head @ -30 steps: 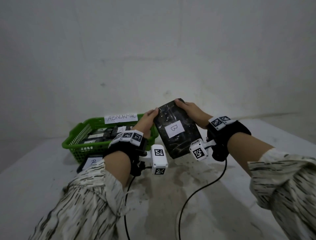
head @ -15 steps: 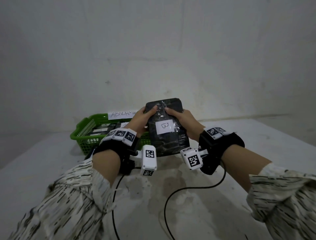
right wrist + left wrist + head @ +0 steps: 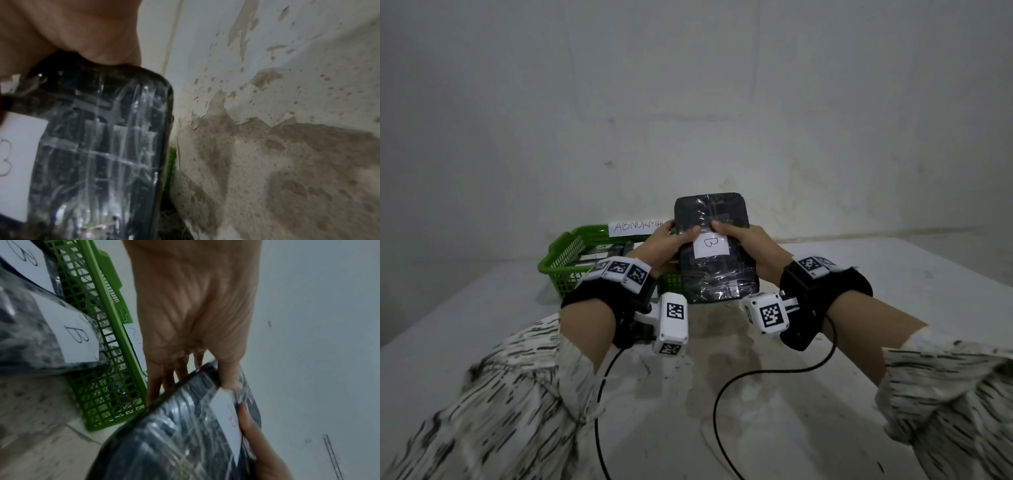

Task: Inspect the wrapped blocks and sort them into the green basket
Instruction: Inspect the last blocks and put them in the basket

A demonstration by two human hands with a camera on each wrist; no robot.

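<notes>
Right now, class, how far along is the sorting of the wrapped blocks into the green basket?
Done: the green plastic mesh basket already holds wrapped blocks. In hand: the left hand and right hand grip a dark film-wrapped block labelled B. Left: two more B-labelled blocks lie outside the basket.

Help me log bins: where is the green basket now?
In the head view the green basket sits on the table left of centre, behind the left hand, against the wall.
</notes>
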